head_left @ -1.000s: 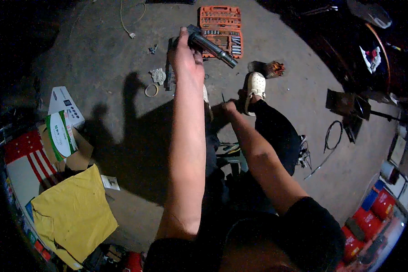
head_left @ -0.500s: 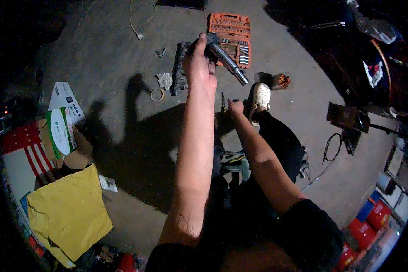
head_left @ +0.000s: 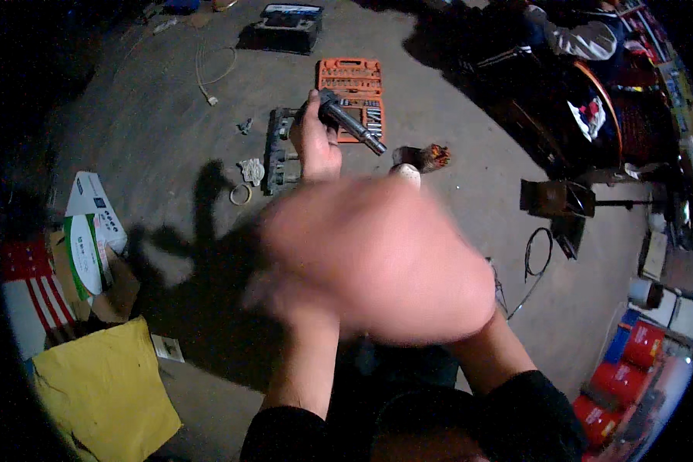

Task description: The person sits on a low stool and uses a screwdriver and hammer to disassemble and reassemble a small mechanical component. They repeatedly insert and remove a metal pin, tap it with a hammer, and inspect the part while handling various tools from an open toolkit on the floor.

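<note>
My left hand (head_left: 316,146) is stretched out over the floor, closed around the wide dark head of a metal shaft-like part (head_left: 354,127). The narrow stepped end of that part slants down to the right. Large and close in front, my right hand (head_left: 385,262) crosses over my left forearm; motion smears its fingers, so its grip cannot be made out. Beyond the left hand lies an orange socket set case (head_left: 349,75), spread flat. A long dark ribbed part (head_left: 276,146) lies left of that hand.
A pale ring (head_left: 232,195) and a crumpled light piece (head_left: 251,171) lie on the floor. A black battery-like box (head_left: 288,35) stands at the back. Boxes and a yellow sheet (head_left: 104,389) are at left; a metal stand (head_left: 558,198) and red containers (head_left: 620,379) are at right.
My right hand has risen from low near the shoe to close before the camera, across my left forearm. The view has shifted; my left hand still holds the metal part.
</note>
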Demonstrator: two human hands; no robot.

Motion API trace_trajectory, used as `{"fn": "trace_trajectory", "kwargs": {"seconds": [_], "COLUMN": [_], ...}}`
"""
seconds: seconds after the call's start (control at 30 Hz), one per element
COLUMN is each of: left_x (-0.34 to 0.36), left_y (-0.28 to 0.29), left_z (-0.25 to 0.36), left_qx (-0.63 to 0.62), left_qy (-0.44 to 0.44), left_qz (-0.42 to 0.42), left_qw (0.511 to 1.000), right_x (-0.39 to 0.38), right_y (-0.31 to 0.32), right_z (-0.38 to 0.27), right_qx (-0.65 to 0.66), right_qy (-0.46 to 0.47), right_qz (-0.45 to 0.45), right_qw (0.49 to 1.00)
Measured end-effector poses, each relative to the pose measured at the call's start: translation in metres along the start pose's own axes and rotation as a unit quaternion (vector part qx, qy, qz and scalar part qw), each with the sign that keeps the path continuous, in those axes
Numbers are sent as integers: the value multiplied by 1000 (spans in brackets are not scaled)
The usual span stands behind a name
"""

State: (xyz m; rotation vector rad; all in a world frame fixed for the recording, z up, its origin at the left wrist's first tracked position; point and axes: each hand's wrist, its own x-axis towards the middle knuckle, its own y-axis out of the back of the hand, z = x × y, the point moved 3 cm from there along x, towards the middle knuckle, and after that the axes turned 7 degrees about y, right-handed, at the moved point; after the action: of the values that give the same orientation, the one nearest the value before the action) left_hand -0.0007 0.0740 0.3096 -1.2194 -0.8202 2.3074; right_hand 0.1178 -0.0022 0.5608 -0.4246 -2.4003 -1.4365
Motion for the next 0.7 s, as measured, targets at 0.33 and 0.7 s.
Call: {"fn": "trace_trajectory", "kwargs": {"seconds": [0.33,0.7], "left_x": [10,-14], "left_y": [18,11], "left_z": [6,36], "left_qx": [16,106], "left_qy": [10,-97], "left_qz": [38,-211], "left_qw": [999,967], "right_x": [12,-29], "right_y": [-3,-66], "right_z": [-57,125], "right_qx": [156,163], "right_qy": [232,-213], "right_qz": [-175,209], "right_qw": [944,940]}}
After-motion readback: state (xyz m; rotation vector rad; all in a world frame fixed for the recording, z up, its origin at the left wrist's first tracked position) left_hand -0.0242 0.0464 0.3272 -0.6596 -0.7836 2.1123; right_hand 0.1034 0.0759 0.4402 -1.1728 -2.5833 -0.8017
